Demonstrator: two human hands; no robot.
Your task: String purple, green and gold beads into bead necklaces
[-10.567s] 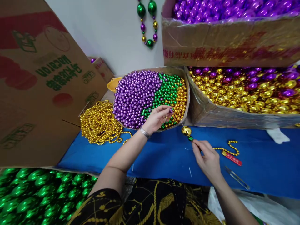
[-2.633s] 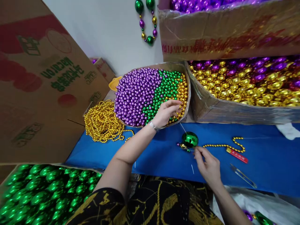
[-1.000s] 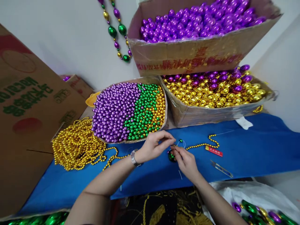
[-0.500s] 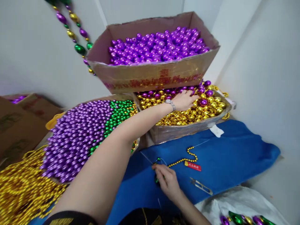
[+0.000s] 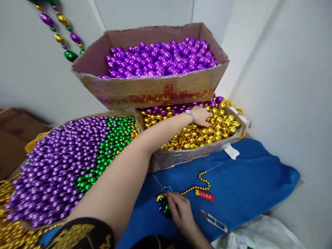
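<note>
So the left hand (image 5: pixel 201 116), which was picking in the tray of small purple, green and gold beads (image 5: pixel 77 155) a few seconds back and met the right hand a second ago, is now stretched out into the box of big gold beads (image 5: pixel 207 133). The right hand (image 5: pixel 178 211) sits nearer the blue cloth's (image 5: pixel 246 180) front edge, a gold bead (image 5: pixel 160 197) now showing beside the green one. Camera's swung right too.

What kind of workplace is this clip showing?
Probably a small bead-necklace assembly bench: an open cardboard box of purple metallic beads stacked over a cardboard box of gold metallic beads, a blue cloth worktop, and a finished purple, gold and green bead strand hanging on the wall.
</note>
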